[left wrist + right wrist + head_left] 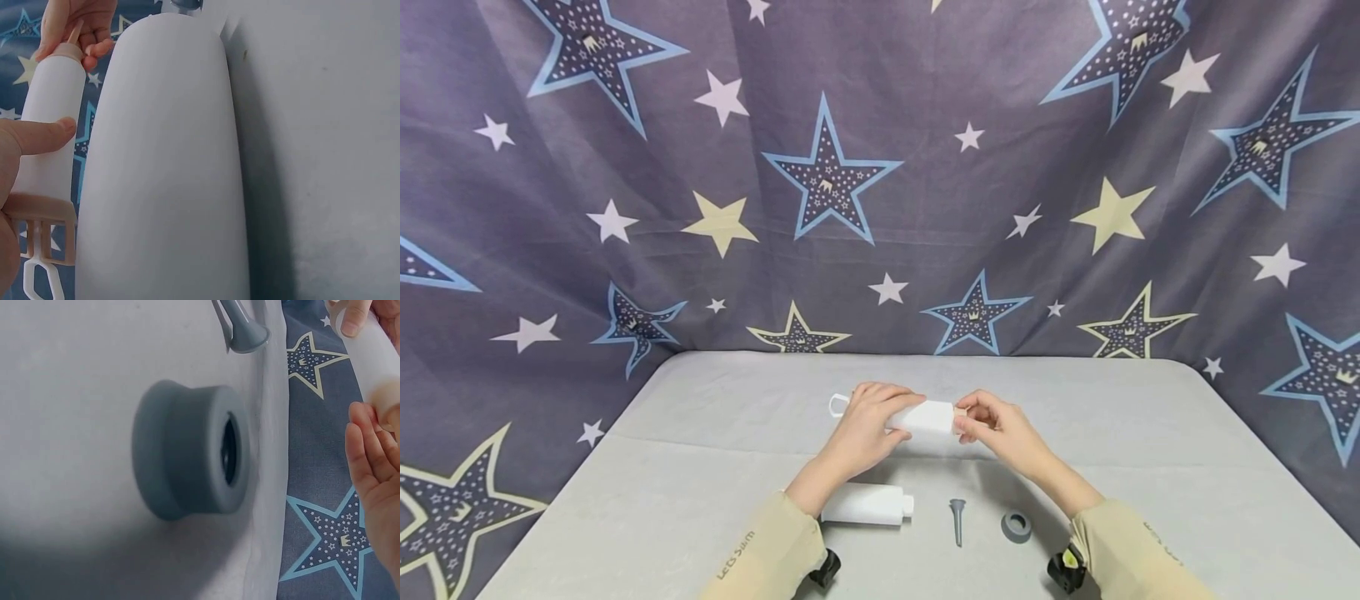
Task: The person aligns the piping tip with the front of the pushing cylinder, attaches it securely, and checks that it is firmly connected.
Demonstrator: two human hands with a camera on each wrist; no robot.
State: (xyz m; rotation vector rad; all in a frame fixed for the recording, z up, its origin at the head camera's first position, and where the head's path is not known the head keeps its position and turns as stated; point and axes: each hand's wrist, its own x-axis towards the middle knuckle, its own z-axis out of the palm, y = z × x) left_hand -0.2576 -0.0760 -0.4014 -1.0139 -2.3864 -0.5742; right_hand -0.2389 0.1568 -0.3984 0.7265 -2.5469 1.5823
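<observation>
My left hand (871, 418) grips a white tube-shaped syringe (931, 415) round its barrel, holding it level above the table. A beige slotted collar (47, 215) and a white loop handle (44, 275) show at its left end. At the other end is a beige nozzle cap (67, 51) with a thin pointed tip. My right hand's (996, 427) thumb and fingers pinch this cap. Below the left hand, a white bottle (863, 505) with a narrow neck lies on its side. A grey nozzle (957, 518) and a grey ring cap (1017, 527) lie to its right.
The pale grey table (715, 467) carries the loose parts near its front. Behind its far edge hangs a dark curtain (895, 208) with a star print.
</observation>
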